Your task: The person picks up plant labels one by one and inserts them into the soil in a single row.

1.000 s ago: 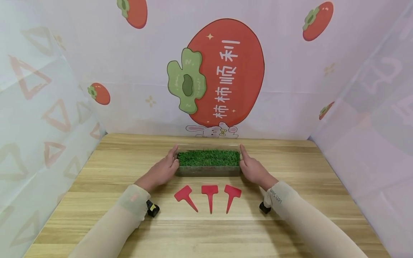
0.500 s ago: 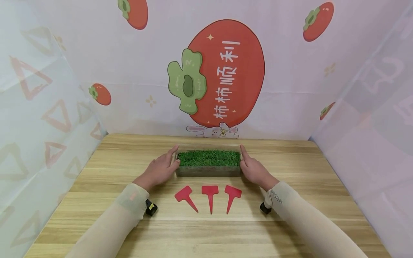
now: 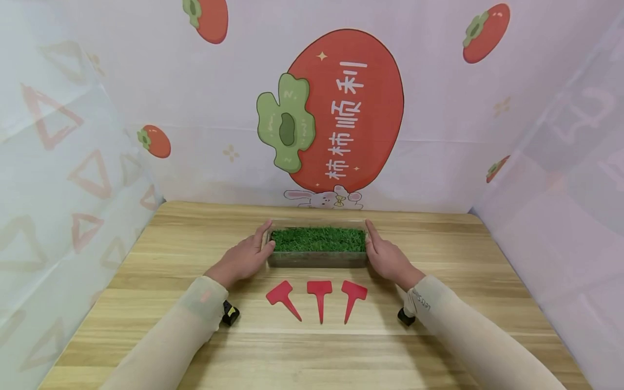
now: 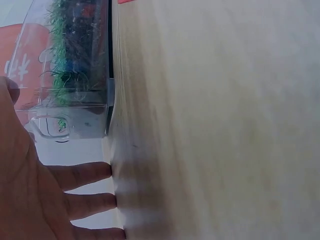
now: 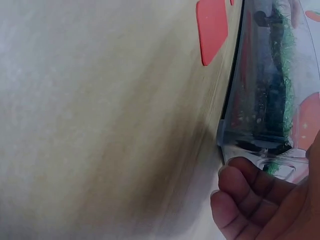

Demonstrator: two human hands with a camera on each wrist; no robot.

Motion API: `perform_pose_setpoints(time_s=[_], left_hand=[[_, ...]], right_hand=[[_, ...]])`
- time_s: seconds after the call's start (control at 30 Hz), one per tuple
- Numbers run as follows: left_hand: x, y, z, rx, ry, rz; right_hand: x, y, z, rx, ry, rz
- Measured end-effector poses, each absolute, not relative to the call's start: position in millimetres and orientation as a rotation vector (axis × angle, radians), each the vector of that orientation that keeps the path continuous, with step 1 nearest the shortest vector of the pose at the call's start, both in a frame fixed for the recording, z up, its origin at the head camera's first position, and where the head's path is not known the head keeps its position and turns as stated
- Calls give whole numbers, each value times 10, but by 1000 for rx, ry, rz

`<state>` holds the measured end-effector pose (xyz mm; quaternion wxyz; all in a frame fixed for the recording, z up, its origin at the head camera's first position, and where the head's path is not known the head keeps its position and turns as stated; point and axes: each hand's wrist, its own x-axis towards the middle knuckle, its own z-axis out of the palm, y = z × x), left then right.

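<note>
Clear plastic box (image 3: pixel 318 260), rectangular, tuft-textured green grass (image 3: pixel 318 240) inside, sits on the desk (image 3: pixel 312 357) toward the back, between both hands. Left hand (image 3: pixel 242 258) at its left end: index reaching to the far corner, thumb at the near one, remaining three fingers straight and spread wide beside the moulded end handle (image 4: pixel 50 135). Right hand (image 3: pixel 391 261) at the right end, index along it, other fingers loosely bent near the handle; can't tell if it grips. Three flat, smooth red T-shaped tags (image 3: pixel 320 288) lie in front, stems toward the person. Desk: wood-grain. Sleeves (image 3: pixel 156 341): beige. Versus a second ago: left thumb straighter, box and tags unmoved.
</note>
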<state>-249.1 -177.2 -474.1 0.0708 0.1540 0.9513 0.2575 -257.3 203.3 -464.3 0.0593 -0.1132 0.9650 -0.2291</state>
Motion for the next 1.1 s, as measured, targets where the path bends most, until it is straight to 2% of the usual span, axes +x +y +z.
perform_pose_setpoints(time_s=[0.5,0.9,1.1], left_hand=[[-2511,-1728,-4733,431,2826,782],[-2505,-1714,-4721,383,2837,790],[-2500,-1702,-4746,368,2840,803]], right_hand=[[-2450,2046,-4535,-564,3219,-603],[-2178,2003,-4476,-1193,3360,-558],[-2000,1904,-4504,-1180,3285,-492]])
